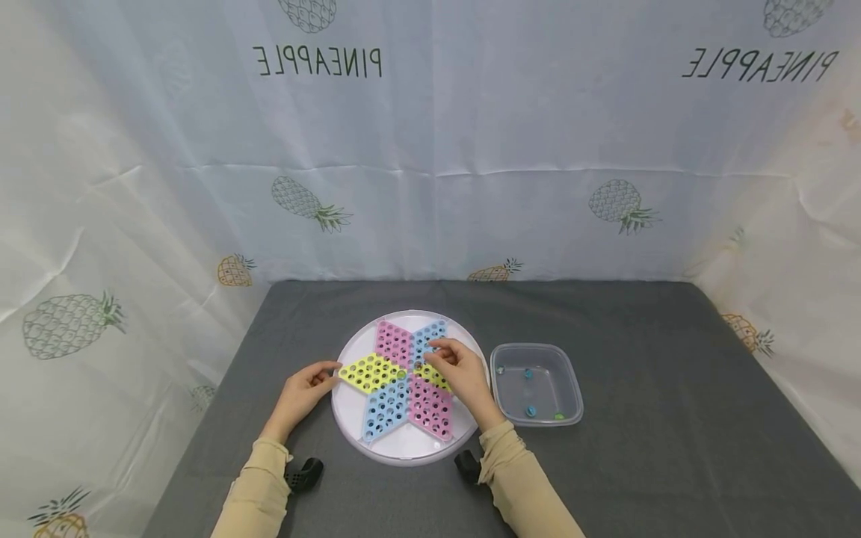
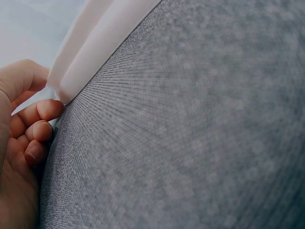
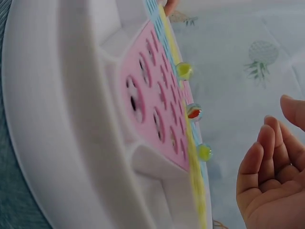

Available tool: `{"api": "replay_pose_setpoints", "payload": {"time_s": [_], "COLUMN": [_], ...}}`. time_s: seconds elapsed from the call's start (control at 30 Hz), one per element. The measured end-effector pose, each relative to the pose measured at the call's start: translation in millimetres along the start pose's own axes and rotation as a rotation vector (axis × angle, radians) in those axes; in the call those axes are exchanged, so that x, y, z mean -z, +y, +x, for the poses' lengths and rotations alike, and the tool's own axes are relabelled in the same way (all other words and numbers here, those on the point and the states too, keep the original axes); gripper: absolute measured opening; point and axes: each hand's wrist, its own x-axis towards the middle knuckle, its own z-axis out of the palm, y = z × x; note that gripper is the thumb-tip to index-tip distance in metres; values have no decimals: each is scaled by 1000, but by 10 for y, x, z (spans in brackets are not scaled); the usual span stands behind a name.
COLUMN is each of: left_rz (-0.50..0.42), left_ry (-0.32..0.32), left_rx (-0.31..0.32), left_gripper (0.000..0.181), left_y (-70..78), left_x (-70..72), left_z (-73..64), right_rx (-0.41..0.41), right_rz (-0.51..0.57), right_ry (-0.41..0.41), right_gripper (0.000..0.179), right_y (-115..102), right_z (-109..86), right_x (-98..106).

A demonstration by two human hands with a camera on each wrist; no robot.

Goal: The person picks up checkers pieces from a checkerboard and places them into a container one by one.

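A round white Chinese checkers board bears a star of pink, blue and yellow sections full of holes. My left hand is at its left edge; in the left wrist view thumb and fingers pinch the white rim. Over the right part of the star hovers my right hand, its thumb apart from its loosely bent fingers and nothing visible between them. Three glass marbles sit in the star in the right wrist view: a yellow-green marble, a clear marble with red inside and a green marble.
Right of the board stands a clear plastic container with several marbles, among them a blue marble and a green marble. Dark grey cloth covers the table. A pineapple-print curtain hangs behind and at both sides.
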Motion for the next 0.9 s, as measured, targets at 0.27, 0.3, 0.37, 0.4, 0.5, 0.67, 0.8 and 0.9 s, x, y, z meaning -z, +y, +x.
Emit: {"api": "replay_pose_setpoints", "payload": {"time_s": [0.27, 0.3, 0.37, 0.4, 0.5, 0.67, 0.8, 0.9], "left_rz": [1, 3, 1, 0, -3, 1, 1, -1], "left_ry": [-4, -5, -6, -7, -4, -6, -8, -9], "left_rx": [-9, -8, -2, 1, 13, 13, 5, 1], "left_gripper": [27, 27, 27, 27, 26, 27, 27, 27], "left_y": [13, 9, 5, 4, 1, 3, 9, 17], "left_x": [10, 8, 5, 4, -1, -2, 1, 10], "left_z": [0, 0, -1, -2, -1, -2, -7, -11], "right_rx": [-50, -67, -96, -108, -129, -141, -139, -129], "right_rz": [-27, -23, -23, -33, -57, -70, -79, -123], "right_ry": [35, 39, 39, 39, 37, 37, 37, 42], "right_gripper": [36, 35, 33, 32, 30, 27, 25, 22], "right_y": [115, 123, 141, 150, 176, 214, 241, 254], "right_z": [50, 59, 75, 84, 108, 134, 147, 151], "right_x": [-34, -35, -38, -40, -50, -66, -76, -85]}}
